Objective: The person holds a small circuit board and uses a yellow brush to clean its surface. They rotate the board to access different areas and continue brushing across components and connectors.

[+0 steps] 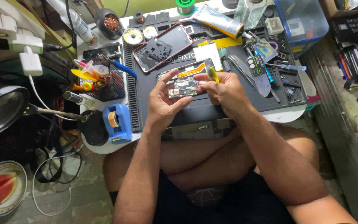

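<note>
- Cluttered low bench (286,114) with a dark repair mat (204,103); a stripped phone shell (162,47) lies toward its far edge.
- Circuit board (182,88) is held above the mat's near edge: likely light, stiff and fragile, best taken by its edges.
- Left hand (162,101) pinches the board's left end, its grip closed on it.
- Right hand (224,89) pinches a yellow-green tool (213,74), touching the board's right end.
</note>
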